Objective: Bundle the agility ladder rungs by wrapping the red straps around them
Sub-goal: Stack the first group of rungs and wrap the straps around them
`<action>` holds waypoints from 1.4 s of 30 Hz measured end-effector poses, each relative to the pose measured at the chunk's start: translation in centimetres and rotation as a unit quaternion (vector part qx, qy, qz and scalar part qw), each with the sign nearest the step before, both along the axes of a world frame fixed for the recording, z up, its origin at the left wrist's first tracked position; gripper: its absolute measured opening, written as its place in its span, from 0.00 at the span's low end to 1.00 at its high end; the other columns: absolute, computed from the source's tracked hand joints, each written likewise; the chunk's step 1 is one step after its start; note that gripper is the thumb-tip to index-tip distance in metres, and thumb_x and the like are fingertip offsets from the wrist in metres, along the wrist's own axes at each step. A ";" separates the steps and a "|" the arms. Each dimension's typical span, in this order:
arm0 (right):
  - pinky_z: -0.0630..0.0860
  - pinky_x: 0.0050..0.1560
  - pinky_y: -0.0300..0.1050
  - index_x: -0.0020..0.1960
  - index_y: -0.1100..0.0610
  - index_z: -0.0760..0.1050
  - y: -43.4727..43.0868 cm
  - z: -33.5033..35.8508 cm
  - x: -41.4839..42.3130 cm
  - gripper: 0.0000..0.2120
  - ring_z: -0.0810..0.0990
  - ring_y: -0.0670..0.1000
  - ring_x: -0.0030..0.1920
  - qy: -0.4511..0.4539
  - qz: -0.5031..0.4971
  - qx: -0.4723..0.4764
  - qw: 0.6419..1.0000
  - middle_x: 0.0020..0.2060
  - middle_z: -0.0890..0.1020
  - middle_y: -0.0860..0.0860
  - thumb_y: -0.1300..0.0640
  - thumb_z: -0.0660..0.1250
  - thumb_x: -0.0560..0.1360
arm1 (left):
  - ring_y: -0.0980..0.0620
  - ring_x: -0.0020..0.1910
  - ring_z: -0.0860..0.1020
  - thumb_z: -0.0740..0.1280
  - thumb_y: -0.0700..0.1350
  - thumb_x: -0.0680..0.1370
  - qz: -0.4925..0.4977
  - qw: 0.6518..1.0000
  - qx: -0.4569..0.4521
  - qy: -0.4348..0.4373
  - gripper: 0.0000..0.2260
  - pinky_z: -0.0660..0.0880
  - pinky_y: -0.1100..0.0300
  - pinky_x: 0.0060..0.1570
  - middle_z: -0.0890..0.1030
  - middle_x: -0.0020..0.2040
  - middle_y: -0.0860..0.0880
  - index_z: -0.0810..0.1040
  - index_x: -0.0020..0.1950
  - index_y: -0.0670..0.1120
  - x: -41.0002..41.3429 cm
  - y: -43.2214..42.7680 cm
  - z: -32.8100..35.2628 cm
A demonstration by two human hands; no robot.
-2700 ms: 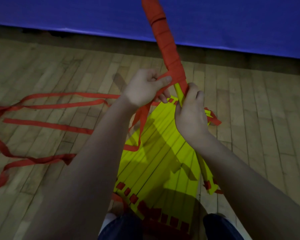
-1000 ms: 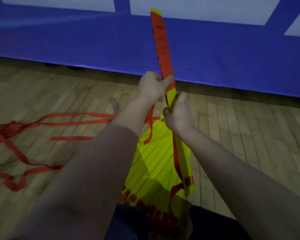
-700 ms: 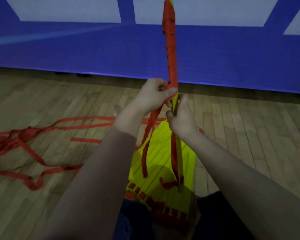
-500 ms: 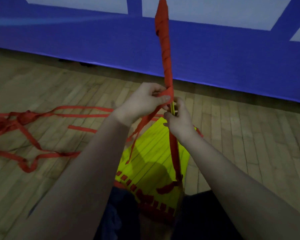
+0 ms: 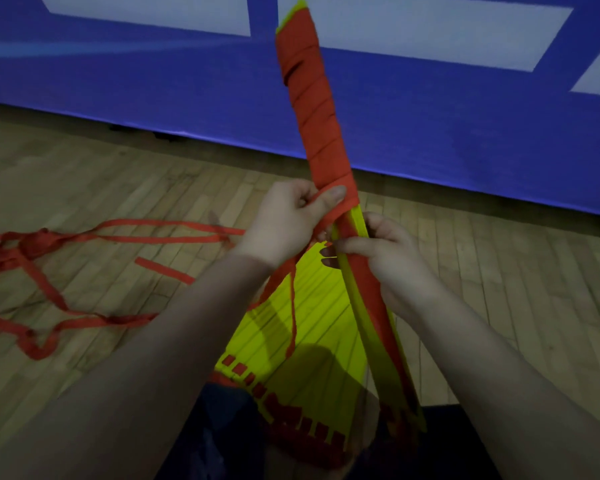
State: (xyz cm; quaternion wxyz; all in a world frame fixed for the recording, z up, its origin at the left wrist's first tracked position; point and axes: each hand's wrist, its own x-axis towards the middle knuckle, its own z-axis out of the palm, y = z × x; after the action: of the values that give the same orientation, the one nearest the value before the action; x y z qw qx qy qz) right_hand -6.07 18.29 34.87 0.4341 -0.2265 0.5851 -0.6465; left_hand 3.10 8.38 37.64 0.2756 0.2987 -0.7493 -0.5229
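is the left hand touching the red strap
Touching. The head view shows the left hand pinching the red strap, thumb flat against it on the rung bundle.

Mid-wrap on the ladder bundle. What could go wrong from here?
1. Only the left hand pinches the lowest turn of red strap against the rung bundle; a slip could loosen the wraps above.
2. The loose straps on the floor look knotted; pulling more in may snag.
3. Below the right hand, the unwrapped rungs fan out and could splay.
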 end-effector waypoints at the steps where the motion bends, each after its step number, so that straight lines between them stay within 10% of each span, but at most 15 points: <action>1: 0.81 0.44 0.50 0.50 0.69 0.76 0.1 0.2 -0.1 0.10 0.81 0.56 0.36 -0.008 0.009 -0.007 1.000 0.40 0.81 0.61 0.75 0.64 0.70 | 0.56 0.23 0.74 0.67 0.47 0.78 0.008 1.000 -0.001 0.001 0.15 0.69 0.65 0.25 0.77 0.27 0.45 0.73 0.35 0.40 -0.1 -0.1 0.0; 17: 0.79 0.54 0.53 0.58 0.71 0.76 -0.5 0.4 -0.4 0.14 0.84 0.60 0.49 -0.087 0.036 -0.033 0.995 0.51 0.82 0.66 0.71 0.64 0.73 | 0.59 0.25 0.76 0.67 0.41 0.76 -0.133 0.979 0.134 -0.071 0.06 0.72 0.69 0.27 0.80 0.27 0.50 0.77 0.40 0.41 3.0 -3.0 1.2; 29: 0.81 0.36 0.43 0.48 0.64 0.78 -0.1 1.2 0.1 0.12 0.83 0.51 0.34 -0.080 0.036 -0.064 0.994 0.37 0.84 0.57 0.66 0.65 0.65 | 0.61 0.22 0.73 0.66 0.39 0.78 -0.083 0.990 0.113 -0.019 0.07 0.68 0.72 0.23 0.80 0.27 0.51 0.76 0.39 0.44 2.8 -3.5 1.0; 34: 0.72 0.28 0.41 0.43 0.64 0.75 -0.1 1.4 0.2 0.10 0.74 0.52 0.26 -0.101 0.072 -0.046 0.991 0.31 0.77 0.57 0.59 0.62 0.65 | 0.61 0.24 0.69 0.65 0.40 0.76 -0.119 0.969 0.215 0.013 0.08 0.66 0.72 0.26 0.80 0.32 0.53 0.75 0.54 0.39 2.0 -3.2 0.1; 42: 0.56 0.19 0.36 0.32 0.53 0.80 -0.4 1.4 1.6 0.08 0.66 0.46 0.15 -0.160 0.278 -0.098 0.942 0.21 0.69 0.49 0.49 0.66 0.64 | 0.62 0.24 0.67 0.65 0.43 0.74 -0.237 0.926 0.288 0.056 0.10 0.62 0.68 0.33 0.80 0.30 0.52 0.76 0.52 0.38 1.9 -2.3 0.8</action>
State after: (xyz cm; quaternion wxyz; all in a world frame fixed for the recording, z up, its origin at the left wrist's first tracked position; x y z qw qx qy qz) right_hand -4.48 17.86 36.28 0.6603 -0.3152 0.3553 -0.5818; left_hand 5.01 6.09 38.48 0.0877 0.1491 -0.5987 -0.7821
